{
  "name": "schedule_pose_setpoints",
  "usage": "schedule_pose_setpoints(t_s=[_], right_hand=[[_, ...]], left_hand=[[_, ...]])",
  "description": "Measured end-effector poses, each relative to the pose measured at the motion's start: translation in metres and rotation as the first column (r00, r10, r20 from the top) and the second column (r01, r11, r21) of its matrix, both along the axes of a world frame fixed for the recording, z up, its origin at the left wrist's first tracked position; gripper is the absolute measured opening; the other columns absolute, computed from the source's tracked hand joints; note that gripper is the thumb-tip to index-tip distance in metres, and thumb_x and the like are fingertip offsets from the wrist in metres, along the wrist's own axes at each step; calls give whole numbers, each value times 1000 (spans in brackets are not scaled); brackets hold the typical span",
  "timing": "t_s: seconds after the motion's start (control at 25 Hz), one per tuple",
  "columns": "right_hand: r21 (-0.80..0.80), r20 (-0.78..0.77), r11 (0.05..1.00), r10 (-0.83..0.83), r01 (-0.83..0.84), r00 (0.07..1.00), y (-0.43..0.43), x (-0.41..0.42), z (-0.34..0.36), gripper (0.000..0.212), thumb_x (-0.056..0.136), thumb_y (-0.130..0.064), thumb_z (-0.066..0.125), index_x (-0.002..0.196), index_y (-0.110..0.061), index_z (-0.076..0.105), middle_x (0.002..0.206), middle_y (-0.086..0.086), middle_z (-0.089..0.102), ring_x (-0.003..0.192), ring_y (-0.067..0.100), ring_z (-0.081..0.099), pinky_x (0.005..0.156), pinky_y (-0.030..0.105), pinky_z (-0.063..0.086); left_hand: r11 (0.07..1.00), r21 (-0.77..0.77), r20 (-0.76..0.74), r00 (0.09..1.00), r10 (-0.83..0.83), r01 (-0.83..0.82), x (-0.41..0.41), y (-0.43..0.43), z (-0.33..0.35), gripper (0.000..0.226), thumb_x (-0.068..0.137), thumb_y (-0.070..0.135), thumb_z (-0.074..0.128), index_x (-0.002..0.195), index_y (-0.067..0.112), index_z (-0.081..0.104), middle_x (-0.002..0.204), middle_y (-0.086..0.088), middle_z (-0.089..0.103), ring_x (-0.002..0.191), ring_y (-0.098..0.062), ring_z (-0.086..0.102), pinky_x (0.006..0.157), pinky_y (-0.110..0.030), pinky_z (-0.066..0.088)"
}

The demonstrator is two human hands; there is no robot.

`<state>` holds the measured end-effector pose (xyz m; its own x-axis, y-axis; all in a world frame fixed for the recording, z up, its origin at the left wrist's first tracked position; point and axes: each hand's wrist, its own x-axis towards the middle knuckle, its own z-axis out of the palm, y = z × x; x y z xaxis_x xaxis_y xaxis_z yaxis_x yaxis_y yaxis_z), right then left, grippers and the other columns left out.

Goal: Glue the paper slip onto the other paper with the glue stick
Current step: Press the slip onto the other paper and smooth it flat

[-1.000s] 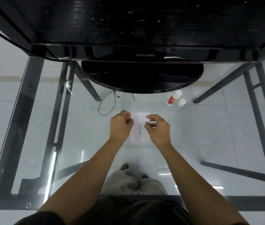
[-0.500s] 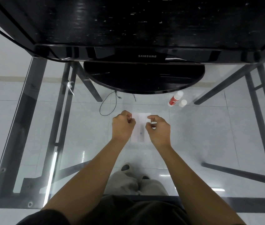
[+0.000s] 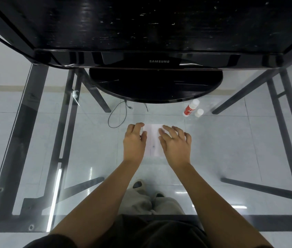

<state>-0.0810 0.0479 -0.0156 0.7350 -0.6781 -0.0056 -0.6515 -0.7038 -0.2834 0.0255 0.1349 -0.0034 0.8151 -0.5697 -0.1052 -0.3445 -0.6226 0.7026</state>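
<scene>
A white paper (image 3: 153, 140) lies flat on the glass table (image 3: 231, 149), between my two hands. The slip cannot be told apart from the sheet under it. My left hand (image 3: 134, 140) rests on the paper's left edge, fingers bent down at the top-left corner and thumb on the sheet. My right hand (image 3: 175, 142) lies palm down with its fingers spread, covering the paper's right edge. The red-and-white glue stick (image 3: 190, 108) lies uncapped at the far right, and its white cap (image 3: 199, 112) stands beside it.
A black Samsung monitor (image 3: 157, 33) with a round base (image 3: 156, 85) stands at the far side of the table. Black frame bars (image 3: 284, 122) and a cable (image 3: 118, 115) show through the glass. My knees are below the near edge.
Both hands were pinched in loose fists over the paper's top. They have opened and now lie flatter on the paper, the right with its fingers spread.
</scene>
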Motion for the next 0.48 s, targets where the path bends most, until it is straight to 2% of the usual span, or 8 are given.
schedule_pose_setpoints(t_s=[0.08, 0.16, 0.24, 0.28, 0.4, 0.48], right_hand=[[-22, -62, 998, 52, -53, 997, 1, -6, -2, 32, 92, -27, 54, 124, -21, 59, 134, 0, 55, 128, 28, 45, 105, 52, 28], [1, -135, 996, 84, -85, 987, -1, -10, -5, 39, 96, -33, 45, 133, -24, 48, 143, -5, 45, 137, 26, 34, 111, 55, 15], [-8, -200, 994, 108, -112, 974, -4, -12, -8, 44, 97, -39, 36, 140, -28, 38, 149, -8, 34, 141, 25, 24, 111, 56, 1], [-16, -216, 992, 120, -126, 969, -4, -12, -7, 44, 97, -40, 36, 140, -29, 37, 150, -8, 34, 141, 26, 24, 110, 58, -3], [-45, -225, 986, 148, -162, 963, -5, -10, -4, 42, 94, -37, 46, 134, -24, 47, 145, -2, 43, 137, 27, 33, 106, 65, 4], [-23, -259, 985, 160, -171, 953, -6, -9, -2, 44, 97, -39, 36, 139, -27, 39, 151, -6, 33, 142, 23, 21, 106, 62, -9]], left_hand=[[997, 4, 100, 992, -79, 79, -1, 2, -1, 30, 88, 2, 56, 118, 6, 60, 115, -16, 59, 92, -31, 57, 79, -37, 52], [988, 41, 218, 964, -151, 146, -1, 5, -2, 31, 85, 0, 60, 114, 7, 64, 118, -13, 64, 93, -34, 57, 76, -38, 52], [979, 122, 362, 912, -195, 161, 0, 8, -2, 28, 80, 4, 68, 106, 12, 70, 110, -3, 70, 91, -32, 61, 68, -37, 50], [975, 160, 412, 887, -207, 153, 2, 10, -2, 25, 79, 8, 70, 103, 16, 71, 106, 1, 71, 95, -30, 63, 69, -38, 48], [946, 264, 439, 850, -292, 189, 7, 16, -4, 24, 82, 17, 68, 106, 19, 70, 107, 3, 71, 115, -30, 56, 85, -52, 43], [923, 310, 432, 831, -352, 229, 12, 19, -6, 27, 84, 20, 66, 111, 20, 67, 110, 2, 70, 122, -32, 51, 91, -61, 37]])
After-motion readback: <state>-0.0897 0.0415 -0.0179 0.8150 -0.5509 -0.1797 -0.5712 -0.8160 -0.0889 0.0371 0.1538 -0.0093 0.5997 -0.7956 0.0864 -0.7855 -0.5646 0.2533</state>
